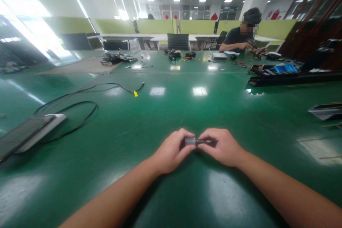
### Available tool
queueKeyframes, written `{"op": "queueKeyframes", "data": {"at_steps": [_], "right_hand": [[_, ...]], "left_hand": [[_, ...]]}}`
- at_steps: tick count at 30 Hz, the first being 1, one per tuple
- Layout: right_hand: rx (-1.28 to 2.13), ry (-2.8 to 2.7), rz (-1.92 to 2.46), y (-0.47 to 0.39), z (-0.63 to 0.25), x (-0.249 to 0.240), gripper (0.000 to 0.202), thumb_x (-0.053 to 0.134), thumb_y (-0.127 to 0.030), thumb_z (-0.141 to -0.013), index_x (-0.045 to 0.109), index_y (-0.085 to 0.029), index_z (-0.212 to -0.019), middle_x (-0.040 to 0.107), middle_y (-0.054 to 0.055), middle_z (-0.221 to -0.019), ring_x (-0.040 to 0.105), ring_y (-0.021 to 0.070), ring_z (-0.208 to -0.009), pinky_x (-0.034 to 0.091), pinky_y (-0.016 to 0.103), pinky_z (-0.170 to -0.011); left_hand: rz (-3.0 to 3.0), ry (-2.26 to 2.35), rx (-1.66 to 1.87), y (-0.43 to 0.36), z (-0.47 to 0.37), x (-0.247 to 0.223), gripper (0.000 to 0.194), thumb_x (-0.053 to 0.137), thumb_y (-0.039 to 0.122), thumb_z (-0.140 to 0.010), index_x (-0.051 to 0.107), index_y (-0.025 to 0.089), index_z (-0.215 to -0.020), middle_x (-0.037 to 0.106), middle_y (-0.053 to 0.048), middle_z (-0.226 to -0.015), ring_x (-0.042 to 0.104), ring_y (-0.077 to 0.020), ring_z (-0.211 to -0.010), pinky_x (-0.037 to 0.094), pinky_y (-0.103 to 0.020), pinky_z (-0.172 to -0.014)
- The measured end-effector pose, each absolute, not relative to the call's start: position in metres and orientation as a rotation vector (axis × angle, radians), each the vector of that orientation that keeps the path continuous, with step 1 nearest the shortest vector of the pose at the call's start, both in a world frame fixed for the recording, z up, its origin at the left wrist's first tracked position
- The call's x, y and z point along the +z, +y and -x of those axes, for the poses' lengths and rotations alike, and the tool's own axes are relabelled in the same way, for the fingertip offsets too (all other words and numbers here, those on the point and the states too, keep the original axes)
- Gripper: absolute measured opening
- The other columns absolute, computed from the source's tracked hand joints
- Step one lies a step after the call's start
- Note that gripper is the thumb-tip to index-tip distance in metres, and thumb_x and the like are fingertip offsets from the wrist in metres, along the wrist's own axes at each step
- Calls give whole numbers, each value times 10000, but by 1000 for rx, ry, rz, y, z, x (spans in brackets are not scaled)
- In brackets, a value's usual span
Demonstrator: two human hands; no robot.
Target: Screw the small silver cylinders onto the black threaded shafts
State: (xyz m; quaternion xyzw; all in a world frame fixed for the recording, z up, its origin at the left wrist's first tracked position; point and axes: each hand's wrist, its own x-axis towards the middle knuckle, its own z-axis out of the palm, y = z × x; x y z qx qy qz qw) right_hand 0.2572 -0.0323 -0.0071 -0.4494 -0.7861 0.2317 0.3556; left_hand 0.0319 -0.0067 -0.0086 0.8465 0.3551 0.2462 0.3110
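Note:
A small tool-like object [190, 141] with a grey cylindrical body and a thin dark shaft lies level between my hands, above the green table [160, 114]. Its grey body is pinched between the thumb and fingers of my left hand [172, 151]. My right hand [224, 146] pinches the dark shaft close to where it meets the body, and the shaft's light tip points right, towards my right palm. The two hands are close together, with fingertips nearly meeting.
On the left lie a flat dark-screened device [26, 135] and a looped black cable [93, 107] with a yellow tag [135, 93]. Black trays [294, 78] lie at the right. Across the table a person [239, 39] handles a dark object, near scattered electronic parts [173, 54].

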Motion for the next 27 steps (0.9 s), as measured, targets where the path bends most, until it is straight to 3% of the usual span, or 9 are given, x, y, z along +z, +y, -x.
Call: {"op": "queueKeyframes", "data": {"at_steps": [27], "right_hand": [[548, -2056, 1153, -32, -259, -5, 78, 692, -226, -836, 721, -206, -906, 730, 21, -845, 664, 171, -760, 481, 281, -708]], "left_hand": [[-2214, 942, 656, -6, -31, -7, 279, 528, 389, -946, 543, 210, -1159, 631, -61, -1037, 604, -198, -904, 471, -336, -816]]}}
